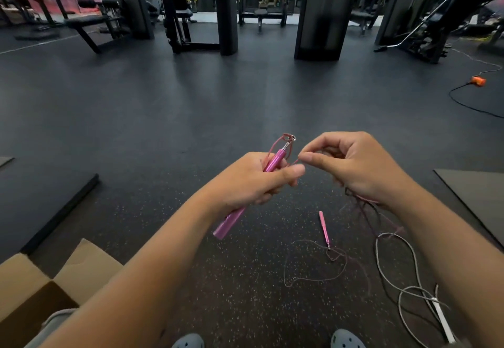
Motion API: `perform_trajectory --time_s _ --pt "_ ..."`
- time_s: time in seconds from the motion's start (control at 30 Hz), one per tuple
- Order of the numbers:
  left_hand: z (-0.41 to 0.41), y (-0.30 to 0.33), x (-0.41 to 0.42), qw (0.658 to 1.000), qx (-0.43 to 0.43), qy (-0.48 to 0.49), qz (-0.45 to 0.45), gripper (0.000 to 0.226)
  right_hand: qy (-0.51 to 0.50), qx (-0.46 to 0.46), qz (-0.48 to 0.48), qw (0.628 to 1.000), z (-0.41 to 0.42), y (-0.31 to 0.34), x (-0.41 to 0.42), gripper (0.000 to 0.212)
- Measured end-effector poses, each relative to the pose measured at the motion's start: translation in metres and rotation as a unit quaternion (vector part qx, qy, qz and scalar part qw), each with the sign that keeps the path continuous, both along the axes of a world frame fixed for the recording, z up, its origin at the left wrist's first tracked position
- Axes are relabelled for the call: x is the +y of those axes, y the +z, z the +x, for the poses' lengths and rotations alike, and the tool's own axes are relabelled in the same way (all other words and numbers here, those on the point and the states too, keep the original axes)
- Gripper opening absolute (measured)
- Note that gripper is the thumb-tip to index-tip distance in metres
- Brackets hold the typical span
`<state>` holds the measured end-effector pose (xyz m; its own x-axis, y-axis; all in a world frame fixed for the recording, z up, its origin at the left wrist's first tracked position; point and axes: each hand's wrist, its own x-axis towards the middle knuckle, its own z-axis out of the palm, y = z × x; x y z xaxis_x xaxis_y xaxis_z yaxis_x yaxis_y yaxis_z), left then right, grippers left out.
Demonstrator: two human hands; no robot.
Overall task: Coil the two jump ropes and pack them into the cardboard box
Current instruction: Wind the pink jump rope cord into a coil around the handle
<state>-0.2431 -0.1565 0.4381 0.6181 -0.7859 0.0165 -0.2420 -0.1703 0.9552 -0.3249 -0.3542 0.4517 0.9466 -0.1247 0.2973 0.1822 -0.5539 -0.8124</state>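
Gripping pink handle [273,163], cardboard box [26,283] (cropped)

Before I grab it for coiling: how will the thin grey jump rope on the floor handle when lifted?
The thin grey jump rope lies in loose loops, so probably floppy and light. Those crossing loops may tangle, and its white handle would likely dangle.

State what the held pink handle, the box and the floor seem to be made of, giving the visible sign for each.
Pink handle: probably metal with a satin coloured finish; it shows a smooth sheen and a silvery tip.
Box: cardboard, matt brown, with bent flaps.
Floor: likely rubber matting, dark and matt with pale speckles.
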Motion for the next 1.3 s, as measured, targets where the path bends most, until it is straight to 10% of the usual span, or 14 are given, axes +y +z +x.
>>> perform_trajectory --time_s 0.27,1.03,1.3 --pt "0.001 0.000 0.001 0.977 0.152 -0.015 -0.147 0.027 -0.042 -0.012 0.001 0.999 0.005 -0.015 -0.008 0.016" --pt "-0.012 0.008 -0.003 0.943 0.253 0.045 -0.210 0.042 -0.073 -0.050 0.190 0.978 0.008 -0.021 0.017 0.008" --pt "-0.017 0.016 -0.003 0.884 0.355 -0.008 -0.303 0.035 -0.050 -0.007 0.195 0.979 0.010 -0.034 0.020 0.009"
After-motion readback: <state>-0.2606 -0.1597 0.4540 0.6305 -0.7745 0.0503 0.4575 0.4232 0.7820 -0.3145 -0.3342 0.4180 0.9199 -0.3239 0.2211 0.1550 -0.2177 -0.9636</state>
